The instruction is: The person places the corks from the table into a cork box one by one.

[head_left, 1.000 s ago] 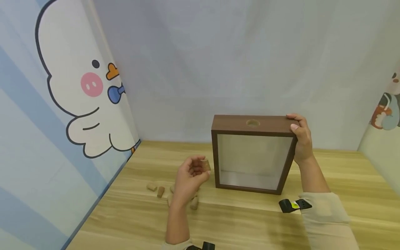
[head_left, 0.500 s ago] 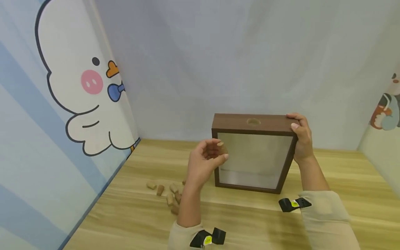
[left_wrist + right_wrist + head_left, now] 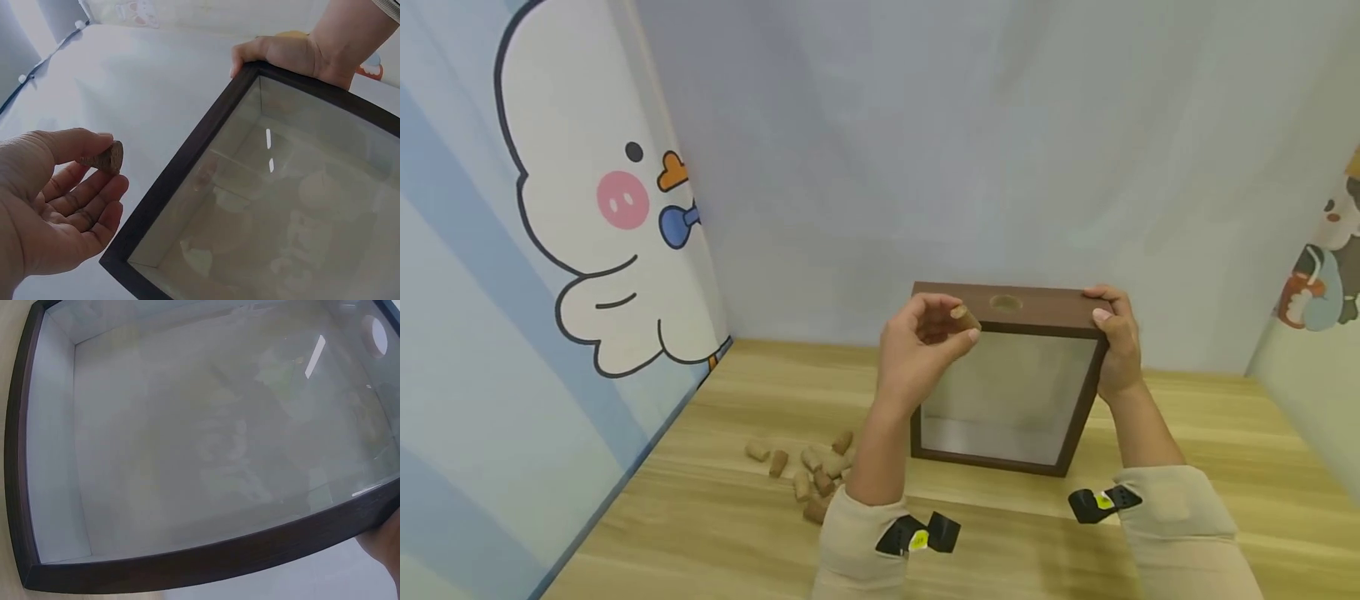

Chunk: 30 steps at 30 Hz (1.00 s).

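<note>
By the box (image 3: 1017, 387), the half-curled left hand (image 3: 916, 354) pinches 1 cork (image 3: 967, 319).

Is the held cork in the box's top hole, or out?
Out. The left hand pinches the cork short of the hole; the left wrist view shows a gap between cork and box.

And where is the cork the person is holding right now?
In the head view, the cork is pinched in the left hand, near the brown box and left of the round hole in its top.
</note>
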Each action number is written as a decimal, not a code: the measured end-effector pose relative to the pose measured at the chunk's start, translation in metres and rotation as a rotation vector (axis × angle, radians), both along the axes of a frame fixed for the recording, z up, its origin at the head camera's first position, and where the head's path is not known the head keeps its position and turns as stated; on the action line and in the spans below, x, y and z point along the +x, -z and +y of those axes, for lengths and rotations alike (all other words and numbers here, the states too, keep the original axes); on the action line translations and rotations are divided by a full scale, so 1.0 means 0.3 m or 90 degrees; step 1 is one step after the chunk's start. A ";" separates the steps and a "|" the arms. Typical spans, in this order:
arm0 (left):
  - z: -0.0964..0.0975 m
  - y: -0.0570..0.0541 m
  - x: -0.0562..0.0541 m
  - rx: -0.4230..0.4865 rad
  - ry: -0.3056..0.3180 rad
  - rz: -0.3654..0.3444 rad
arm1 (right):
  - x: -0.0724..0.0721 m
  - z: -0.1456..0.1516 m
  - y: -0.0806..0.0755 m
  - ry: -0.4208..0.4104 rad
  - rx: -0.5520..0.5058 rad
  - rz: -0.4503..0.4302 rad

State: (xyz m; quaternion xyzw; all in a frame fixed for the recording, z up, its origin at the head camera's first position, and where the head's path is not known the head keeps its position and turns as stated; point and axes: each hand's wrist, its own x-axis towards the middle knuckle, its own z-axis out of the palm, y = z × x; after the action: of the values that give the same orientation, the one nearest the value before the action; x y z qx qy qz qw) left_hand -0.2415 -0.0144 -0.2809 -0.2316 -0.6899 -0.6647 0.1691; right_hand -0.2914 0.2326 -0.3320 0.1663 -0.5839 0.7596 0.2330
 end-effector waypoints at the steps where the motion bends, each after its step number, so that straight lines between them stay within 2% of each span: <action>1: 0.007 -0.001 -0.008 -0.004 0.000 0.000 | 0.000 -0.002 0.003 0.000 0.001 0.000; 9: 0.072 -0.061 -0.082 -0.072 -0.023 0.014 | -0.013 -0.007 -0.001 0.009 -0.010 0.023; 16: 0.119 -0.101 -0.130 -0.172 -0.059 0.010 | -0.004 0.004 -0.001 0.027 -0.008 0.016; 23: 0.142 -0.119 -0.172 -0.241 -0.080 0.004 | -0.009 0.002 -0.002 0.007 -0.019 0.021; 30: 0.145 -0.103 -0.179 -0.252 -0.072 -0.023 | -0.005 -0.002 0.003 0.017 -0.013 0.010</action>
State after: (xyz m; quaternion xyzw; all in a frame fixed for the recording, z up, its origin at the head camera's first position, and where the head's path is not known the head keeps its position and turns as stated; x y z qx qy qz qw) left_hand -0.2952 0.0291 -0.2499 -0.2090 -0.8219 -0.5096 0.1449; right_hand -0.2928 0.2320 -0.3329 0.1621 -0.5767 0.7608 0.2496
